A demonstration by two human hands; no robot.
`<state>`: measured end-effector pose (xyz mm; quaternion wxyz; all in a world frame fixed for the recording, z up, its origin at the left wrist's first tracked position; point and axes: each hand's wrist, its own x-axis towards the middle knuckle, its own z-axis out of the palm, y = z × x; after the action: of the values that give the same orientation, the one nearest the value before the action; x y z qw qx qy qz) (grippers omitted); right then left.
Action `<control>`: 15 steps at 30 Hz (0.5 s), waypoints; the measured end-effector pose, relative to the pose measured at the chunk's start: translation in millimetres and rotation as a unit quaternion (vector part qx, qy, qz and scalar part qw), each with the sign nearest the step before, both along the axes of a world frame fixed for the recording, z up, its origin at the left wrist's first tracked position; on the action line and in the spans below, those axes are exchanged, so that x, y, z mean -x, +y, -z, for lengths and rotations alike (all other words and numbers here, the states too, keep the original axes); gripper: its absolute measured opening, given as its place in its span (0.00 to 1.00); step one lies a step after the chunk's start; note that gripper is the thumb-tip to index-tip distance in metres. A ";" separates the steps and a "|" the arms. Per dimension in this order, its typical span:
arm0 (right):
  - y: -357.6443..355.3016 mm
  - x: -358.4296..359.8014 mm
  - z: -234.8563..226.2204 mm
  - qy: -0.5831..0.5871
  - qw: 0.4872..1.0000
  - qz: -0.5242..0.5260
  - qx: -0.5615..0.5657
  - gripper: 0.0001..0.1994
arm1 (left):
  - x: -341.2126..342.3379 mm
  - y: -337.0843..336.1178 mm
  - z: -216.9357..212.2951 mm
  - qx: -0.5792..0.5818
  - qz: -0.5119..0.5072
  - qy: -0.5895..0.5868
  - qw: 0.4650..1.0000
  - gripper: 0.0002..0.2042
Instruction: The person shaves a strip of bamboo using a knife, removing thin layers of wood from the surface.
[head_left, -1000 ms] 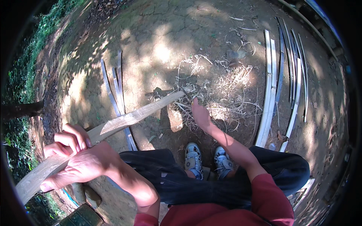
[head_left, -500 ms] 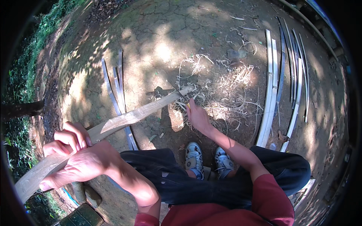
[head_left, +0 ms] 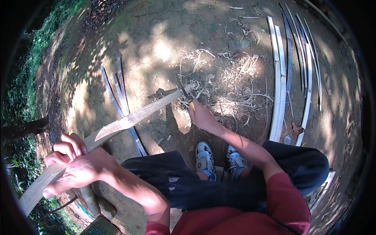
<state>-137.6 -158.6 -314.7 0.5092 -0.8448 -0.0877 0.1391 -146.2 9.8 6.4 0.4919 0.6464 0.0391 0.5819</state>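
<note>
My left hand (head_left: 83,167) is closed round a long, pale split-bamboo slat (head_left: 135,116), which slants away up to the right. In my right hand (head_left: 203,117) is a knife (head_left: 192,105) with a yellow handle, gripped in closed fingers. Its dark, narrow blade lies across the slat close to the far end. Thin curled shavings (head_left: 201,88) gather around that end, on the ground beyond and beside the knife.
Several long bamboo strips (head_left: 277,78) lie on the bare earth at the right. More strips (head_left: 117,94) lie at the left, partly under the slat. Loose shavings (head_left: 244,66) are spread over the middle. A dark box (head_left: 100,227) sits at lower left, beside a rounded log-like piece (head_left: 91,201).
The knife blade now shows more clearly across the slat, with the right hand slightly nearer the left. The slat's far end has shifted a little left and away. Both grips stay closed.
</note>
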 end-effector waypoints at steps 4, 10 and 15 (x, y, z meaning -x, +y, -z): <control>1.8 -5.7 -14.3 -0.029 0.998 -0.019 0.047 0.12 | 4.0 -6.6 0.6 -0.015 0.036 -0.011 0.999 0.35; -40.8 -21.8 147.4 0.044 0.980 0.032 0.193 0.12 | -2.5 -22.1 -5.9 0.032 -0.016 -0.034 0.999 0.36; -33.5 -36.7 38.0 0.017 0.997 0.069 0.028 0.13 | 5.2 -13.1 -9.4 -0.024 -0.002 -0.013 1.000 0.35</control>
<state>-100.9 -192.1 -352.7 0.4952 -0.8603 -0.0160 0.1204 -151.4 -3.3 15.8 0.4758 0.6504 0.0197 0.5918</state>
